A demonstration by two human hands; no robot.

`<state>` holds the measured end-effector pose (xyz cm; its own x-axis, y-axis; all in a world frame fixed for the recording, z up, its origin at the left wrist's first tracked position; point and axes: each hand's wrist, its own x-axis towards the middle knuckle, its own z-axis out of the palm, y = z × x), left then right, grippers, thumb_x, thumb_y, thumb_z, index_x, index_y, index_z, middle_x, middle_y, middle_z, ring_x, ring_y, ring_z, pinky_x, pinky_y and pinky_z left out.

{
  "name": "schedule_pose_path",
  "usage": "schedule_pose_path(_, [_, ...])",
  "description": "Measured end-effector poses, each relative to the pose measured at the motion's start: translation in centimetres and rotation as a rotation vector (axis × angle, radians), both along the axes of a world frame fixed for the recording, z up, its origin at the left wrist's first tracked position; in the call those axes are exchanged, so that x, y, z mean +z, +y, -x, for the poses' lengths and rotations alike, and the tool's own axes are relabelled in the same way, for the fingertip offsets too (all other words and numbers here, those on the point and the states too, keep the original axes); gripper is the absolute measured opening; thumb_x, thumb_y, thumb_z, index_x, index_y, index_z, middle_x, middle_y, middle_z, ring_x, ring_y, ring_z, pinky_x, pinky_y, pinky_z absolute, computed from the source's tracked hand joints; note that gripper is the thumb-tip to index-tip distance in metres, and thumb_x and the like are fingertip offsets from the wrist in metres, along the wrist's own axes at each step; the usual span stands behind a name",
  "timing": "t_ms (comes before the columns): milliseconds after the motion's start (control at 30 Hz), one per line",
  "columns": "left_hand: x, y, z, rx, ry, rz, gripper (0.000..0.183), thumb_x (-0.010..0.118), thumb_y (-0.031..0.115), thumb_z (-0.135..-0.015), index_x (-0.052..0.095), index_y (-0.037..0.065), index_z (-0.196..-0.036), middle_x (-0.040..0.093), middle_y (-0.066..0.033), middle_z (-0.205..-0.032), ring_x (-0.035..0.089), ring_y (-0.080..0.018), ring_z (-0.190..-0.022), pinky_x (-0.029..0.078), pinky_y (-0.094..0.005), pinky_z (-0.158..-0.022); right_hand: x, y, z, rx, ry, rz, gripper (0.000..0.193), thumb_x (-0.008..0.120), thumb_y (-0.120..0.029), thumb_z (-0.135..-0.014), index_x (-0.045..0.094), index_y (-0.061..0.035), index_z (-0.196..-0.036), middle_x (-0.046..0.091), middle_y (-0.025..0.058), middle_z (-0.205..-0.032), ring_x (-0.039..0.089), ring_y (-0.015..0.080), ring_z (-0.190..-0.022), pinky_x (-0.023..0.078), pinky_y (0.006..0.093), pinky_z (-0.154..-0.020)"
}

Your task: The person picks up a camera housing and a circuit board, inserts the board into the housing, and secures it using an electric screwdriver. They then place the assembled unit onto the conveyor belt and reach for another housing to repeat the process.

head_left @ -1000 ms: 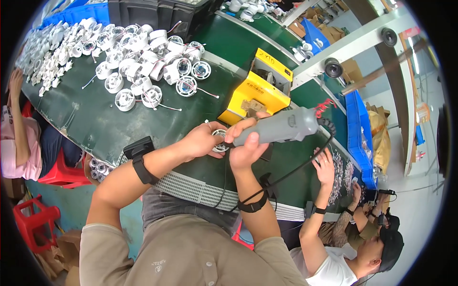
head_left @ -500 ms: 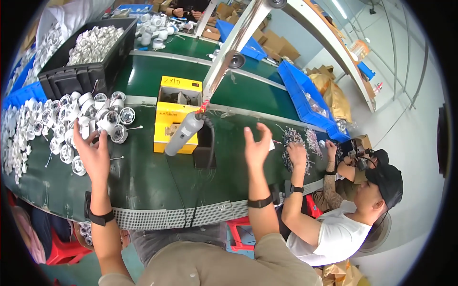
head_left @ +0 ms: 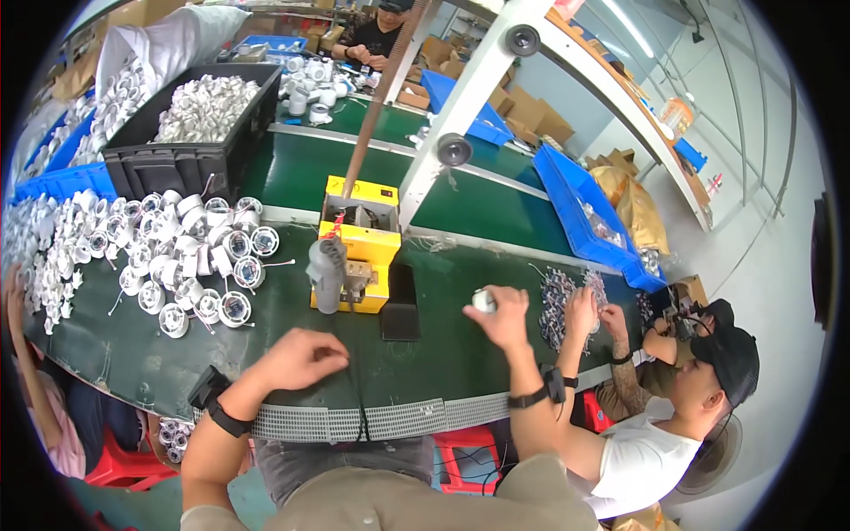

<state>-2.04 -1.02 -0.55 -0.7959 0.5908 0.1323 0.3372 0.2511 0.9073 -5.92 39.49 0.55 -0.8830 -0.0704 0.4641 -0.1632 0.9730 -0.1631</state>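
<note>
I am stationed in an assembly workshop. Indicators, referenced to the yellow machine on the long green table: to its left, heaped white housings and a black crate of small white parts; to its right, a co-worker at the same table, a blue bin and cardboard boxes; beyond it, another person at work.

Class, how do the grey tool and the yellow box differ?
The grey tool is a rounded cylinder; the yellow box is angular. The tool is slimmer than the box. The tool appears to hang; the box stands on the green table. Neither is in anyone's grip.
</note>
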Motion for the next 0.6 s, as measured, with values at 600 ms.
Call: schedule_pose_path(600, [-0.7, 1.5, -0.4, -0.064, -0.669, -0.822, 0.051, 0.053, 0.026, -0.097, 0.036, 0.002, -0.139, 0.054, -0.0145, -0.124, 0.061, -0.0243, -0.104, 0.052, -0.0339, -0.082, 0.5, -17.4, -5.3, 0.676, -0.516, 1.284, 0.058, 0.072, 0.004, -0.077, 0.046, 0.0029, -0.129, 0.050, 0.0140, -0.124, 0.055, 0.0232, -0.111, 0.054, 0.0369, -0.087])
